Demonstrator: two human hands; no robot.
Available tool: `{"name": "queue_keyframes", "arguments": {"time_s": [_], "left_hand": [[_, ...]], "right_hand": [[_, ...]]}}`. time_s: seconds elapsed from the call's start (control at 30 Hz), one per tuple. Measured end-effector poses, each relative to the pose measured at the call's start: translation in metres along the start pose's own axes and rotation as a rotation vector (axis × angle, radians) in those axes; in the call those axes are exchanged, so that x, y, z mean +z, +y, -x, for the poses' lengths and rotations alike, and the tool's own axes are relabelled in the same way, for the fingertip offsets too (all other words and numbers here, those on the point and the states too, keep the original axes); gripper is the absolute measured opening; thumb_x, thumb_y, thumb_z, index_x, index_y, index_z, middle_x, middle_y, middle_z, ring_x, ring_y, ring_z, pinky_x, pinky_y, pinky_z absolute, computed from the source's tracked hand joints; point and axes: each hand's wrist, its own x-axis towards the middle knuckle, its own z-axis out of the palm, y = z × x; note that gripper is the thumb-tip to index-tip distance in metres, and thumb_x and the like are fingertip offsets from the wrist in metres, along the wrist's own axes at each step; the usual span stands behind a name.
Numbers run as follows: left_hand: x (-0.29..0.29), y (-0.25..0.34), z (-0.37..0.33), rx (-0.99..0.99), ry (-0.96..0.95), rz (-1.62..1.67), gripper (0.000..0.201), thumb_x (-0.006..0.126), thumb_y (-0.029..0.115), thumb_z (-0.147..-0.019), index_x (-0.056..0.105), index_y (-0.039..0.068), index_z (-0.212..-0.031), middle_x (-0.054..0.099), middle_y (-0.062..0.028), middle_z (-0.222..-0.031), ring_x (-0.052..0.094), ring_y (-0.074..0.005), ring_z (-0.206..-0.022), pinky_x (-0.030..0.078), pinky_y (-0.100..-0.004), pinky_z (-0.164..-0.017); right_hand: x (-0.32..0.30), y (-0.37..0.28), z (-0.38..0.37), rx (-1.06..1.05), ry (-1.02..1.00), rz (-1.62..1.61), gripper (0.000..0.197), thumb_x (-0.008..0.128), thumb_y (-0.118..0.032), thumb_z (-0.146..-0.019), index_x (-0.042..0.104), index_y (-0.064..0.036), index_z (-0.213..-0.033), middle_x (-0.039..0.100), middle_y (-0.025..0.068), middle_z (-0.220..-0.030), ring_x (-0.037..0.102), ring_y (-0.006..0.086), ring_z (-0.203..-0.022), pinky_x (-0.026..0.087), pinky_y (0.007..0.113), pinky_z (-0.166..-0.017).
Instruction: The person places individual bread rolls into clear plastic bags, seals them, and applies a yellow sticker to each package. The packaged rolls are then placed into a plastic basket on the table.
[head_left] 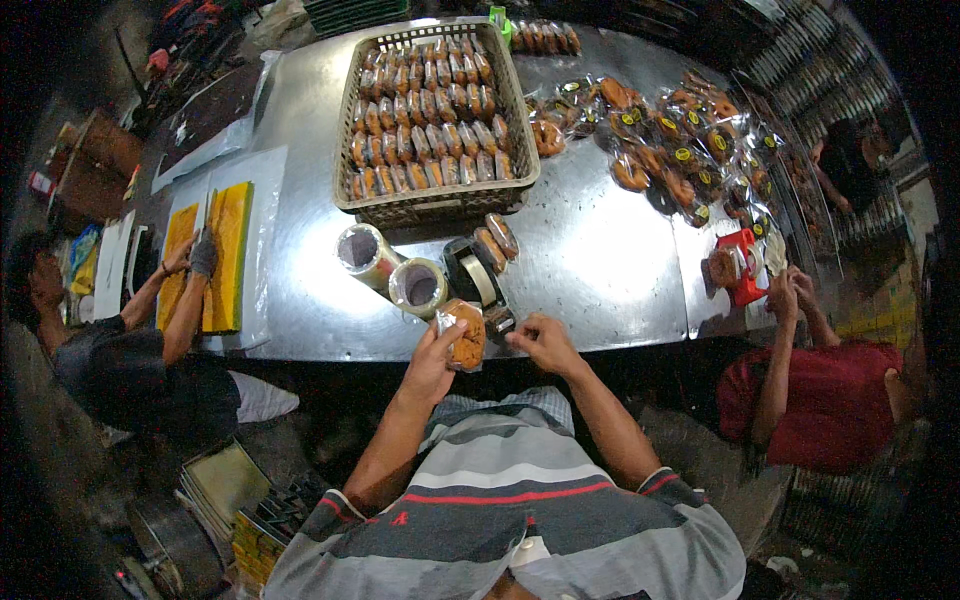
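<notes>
My left hand [430, 365] grips a brown-orange cake [468, 347] in clear plastic wrap at the table's near edge, with the thumb over its face. My right hand [550, 345] is closed, thumb and forefinger together, beside the front end of a black tape dispenser [472, 277]. Whatever those fingertips pinch is too small to make out. Behind the dispenser lie a couple of wrapped cakes [496, 243]. Two thick rolls of clear film or tape, a farther roll [364, 250] and a nearer roll [417, 287], stand to the dispenser's left.
A plastic crate [345, 190] of wrapped cakes in rows stands on the metal table [590, 290]. Many bagged baked goods [680, 140] are heaped at the right. A co-worker on the left cuts a yellow slab [232, 260]; another on the right works near a red tape dispenser [745, 268].
</notes>
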Motion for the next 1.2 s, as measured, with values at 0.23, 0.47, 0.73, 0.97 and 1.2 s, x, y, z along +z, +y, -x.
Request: {"name": "queue_keyframes", "arguments": {"time_s": [0.23, 0.47, 0.73, 0.97, 1.2], "left_hand": [[0.013, -0.007, -0.004, -0.022, -0.117, -0.356, 0.063, 0.065, 0.005, -0.093, 0.038, 0.006, -0.151, 0.054, -0.0081, -0.136, 0.054, -0.0212, -0.126, 0.047, -0.0373, -0.105], [0.026, -0.006, -0.007, -0.241, -0.29, -0.276, 0.05, 0.052, 0.028, -0.106, 0.041, 0.004, -0.148, 0.055, -0.0095, -0.136, 0.058, -0.0212, -0.121, 0.049, -0.0366, -0.103], [0.016, -0.021, -0.024, -0.145, -0.212, 0.178, 0.059, 0.042, 0.048, -0.108, 0.046, 0.001, -0.142, 0.059, -0.0114, -0.135, 0.055, -0.0241, -0.129, 0.046, -0.0414, -0.105], [-0.045, -0.069, -0.1, 0.259, 0.326, -0.44, 0.079, 0.046, 0.054, -0.105, 0.02, 0.004, -0.161, 0.027, -0.0128, -0.162, 0.031, -0.0253, -0.146, 0.023, -0.0408, -0.12], [-0.014, -0.054, -0.131, 0.289, 0.182, -0.168, 0.081, 0.048, 0.047, -0.106, 0.006, 0.008, -0.164, 0.041, -0.0116, -0.153, 0.048, -0.0221, -0.133, 0.038, -0.0333, -0.111]], "right_hand": [[-0.032, -0.074, 0.013, -0.086, -0.121, -0.378, 0.032, 0.071, -0.026, -0.095, 0.07, 0.0012, -0.079, 0.063, 0.0039, -0.078, 0.055, 0.0114, -0.074, 0.044, 0.03, -0.068], [-0.046, -0.053, 0.002, 0.187, -0.079, -0.144, 0.045, 0.089, -0.04, -0.076, 0.065, -0.002, -0.082, 0.064, 0.0045, -0.088, 0.058, 0.0146, -0.088, 0.047, 0.032, -0.078], [-0.04, -0.046, 0.003, -0.032, 0.184, -0.176, 0.049, 0.078, -0.034, -0.088, 0.06, -0.003, -0.121, 0.068, 0.0178, -0.106, 0.064, 0.0301, -0.108, 0.049, 0.041, -0.092], [-0.04, 0.012, -0.12, -0.297, 0.809, 0.024, 0.046, 0.063, -0.019, -0.094, 0.05, -0.0033, -0.136, 0.063, 0.0253, -0.118, 0.063, 0.042, -0.107, 0.05, 0.048, -0.091], [-0.042, 0.044, -0.128, -0.347, 0.484, 0.216, 0.052, 0.06, -0.001, -0.088, 0.05, -0.0005, -0.138, 0.057, 0.0228, -0.122, 0.057, 0.0425, -0.114, 0.047, 0.049, -0.098]]}}
